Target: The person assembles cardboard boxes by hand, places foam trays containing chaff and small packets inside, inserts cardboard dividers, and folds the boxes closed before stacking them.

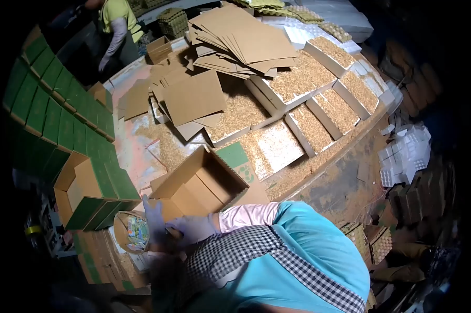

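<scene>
My left hand (154,219), in a pale glove, has its fingers stretched upward beside the round tub (121,241). Small colourful packets (137,232) lie in that tub. Close by, my right hand (195,228) reaches across from the right, also gloved, below a pink sleeve. Its fingers look curled in the shadow near my left palm; whatever they may hold is too dark to make out. Just beyond both hands, an open cardboard box (193,190) stands on the table, with bare brown walls inside and a green flap (232,156) folded outward.
Green boxes (63,125) are stacked along the left, with an open box (79,182) nearest. Cardboard sheets (193,99) lie piled on the table. Compartments of wood shavings (308,128) are to the right. At the back left stands another person (118,26).
</scene>
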A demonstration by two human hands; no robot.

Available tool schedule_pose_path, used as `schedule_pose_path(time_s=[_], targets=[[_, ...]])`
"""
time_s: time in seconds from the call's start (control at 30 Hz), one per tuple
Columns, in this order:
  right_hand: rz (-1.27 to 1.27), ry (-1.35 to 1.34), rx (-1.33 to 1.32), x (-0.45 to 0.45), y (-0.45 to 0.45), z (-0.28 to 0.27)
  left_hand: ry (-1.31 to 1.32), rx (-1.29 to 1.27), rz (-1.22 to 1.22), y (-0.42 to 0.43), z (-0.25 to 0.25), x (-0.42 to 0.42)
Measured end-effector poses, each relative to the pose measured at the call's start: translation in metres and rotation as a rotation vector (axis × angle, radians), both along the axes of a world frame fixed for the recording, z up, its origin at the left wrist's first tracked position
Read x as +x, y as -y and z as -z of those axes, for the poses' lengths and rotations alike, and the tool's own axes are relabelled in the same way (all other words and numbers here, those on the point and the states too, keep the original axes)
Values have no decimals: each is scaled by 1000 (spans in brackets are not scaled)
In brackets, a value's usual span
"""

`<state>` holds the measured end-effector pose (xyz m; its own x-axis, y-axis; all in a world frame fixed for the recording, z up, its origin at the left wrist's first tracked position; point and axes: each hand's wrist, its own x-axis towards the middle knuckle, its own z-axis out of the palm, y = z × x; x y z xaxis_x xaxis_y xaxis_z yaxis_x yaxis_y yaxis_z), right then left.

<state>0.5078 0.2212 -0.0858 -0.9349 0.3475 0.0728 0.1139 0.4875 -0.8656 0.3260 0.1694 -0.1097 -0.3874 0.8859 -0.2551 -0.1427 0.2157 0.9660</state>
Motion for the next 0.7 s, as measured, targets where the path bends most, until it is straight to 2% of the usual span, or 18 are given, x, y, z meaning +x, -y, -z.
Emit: schedule_pose_path(time_s=[0.03, 0.07, 0.1, 0.13, 0.2, 0.23, 0.27, 0.3, 0.4, 0.47, 0.53, 0.6, 0.63, 0.7], targets=[[-75, 10, -142, 4, -15, -4, -278, -114, -29, -2, 8, 1], [220, -155, -174, 32, -42, -26, -560, -229, -54, -4, 19, -3], [514, -317, -211, 78, -77, -51, -412, 91, -51, -1, 50, -13], [936, -366, -332, 117, -119, -42, -414, 85, -64, -2, 41, -7], [1706, -358, -10, 224, -228, -10, -364, 8, -118, -11, 15, 15], [1988, -269, -33, 267, -274, 7, -359, 12, -140, -16, 24, 11], [2064, -304, -260, 299, -306, 34, -547, 8, -103, -19, 39, -1], [1832, -591, -633, 322, -333, 69, -736, 4, -65, -23, 48, -5], [1784, -583, -714, 358, -363, 143, -639, -83, -83, -38, 21, 7], [1621, -618, -789, 345, -296, 92, -703, -96, -109, -33, 39, -1], [1556, -827, -803, 322, -233, 51, -496, -61, -66, -30, 33, -4], [1370, -910, -971, 322, -173, 24, -479, -34, -93, -32, 49, -10], [1360, -874, -978, 336, -154, 34, -1104, 129, -59, -37, 57, -14], [1292, -835, -1031, 337, -124, 29, -1696, 342, -15, -40, 69, -18]])
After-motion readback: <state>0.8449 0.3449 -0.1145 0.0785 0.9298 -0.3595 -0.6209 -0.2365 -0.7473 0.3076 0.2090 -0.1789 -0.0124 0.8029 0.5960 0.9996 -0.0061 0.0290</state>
